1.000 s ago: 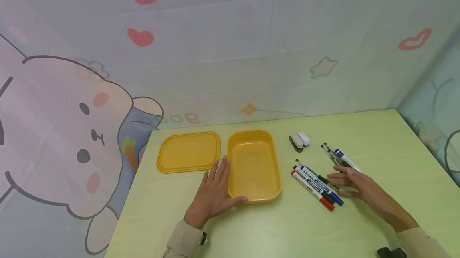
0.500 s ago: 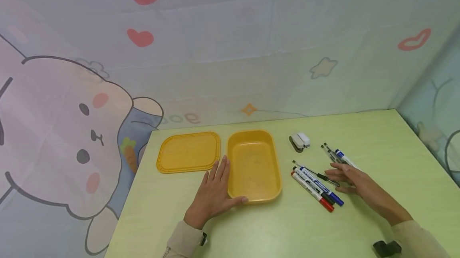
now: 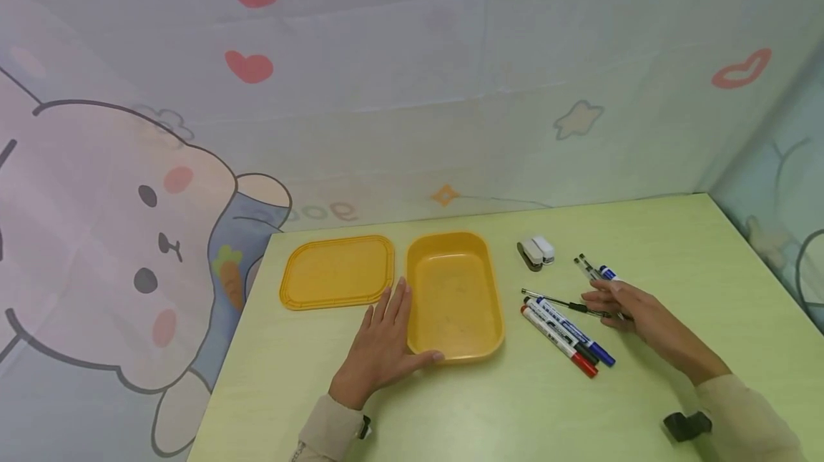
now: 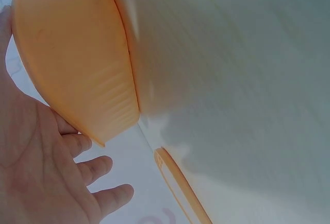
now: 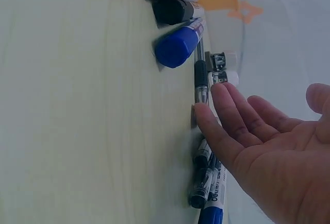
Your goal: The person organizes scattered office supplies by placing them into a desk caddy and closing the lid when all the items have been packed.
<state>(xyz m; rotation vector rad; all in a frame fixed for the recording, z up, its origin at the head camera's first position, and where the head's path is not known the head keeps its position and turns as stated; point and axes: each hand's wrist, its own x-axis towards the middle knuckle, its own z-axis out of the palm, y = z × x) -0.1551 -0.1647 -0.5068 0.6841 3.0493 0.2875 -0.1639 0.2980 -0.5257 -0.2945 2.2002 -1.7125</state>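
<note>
Slim black-gripped pen lies on the pale green table, to the right of the yellow box, its barrel clear and slender, with a dark sleeve toward the end nearest the right hand. It slants slightly across the tabletop, one end pointing toward the box and the other reaching the right fingertips, one of which appears to touch it in the right wrist view. That hand's fingers are relaxed and slightly spread, with nothing gripped.

Just on the pen's near side, three whiteboard markers lie side by side: a blue-capped marker, a black-capped marker and a red-capped marker. Whether the pen touches the blue one is hard to tell. Beyond the right hand, and partly covered by it, lie two clear pens and another blue-tipped marker. Two small staplers sit farther back, between the box and these pens.

The left hand rests against the yellow box, fingers straight along its left wall and thumb on the near rim. A flat yellow lid lies just left of the box
</note>
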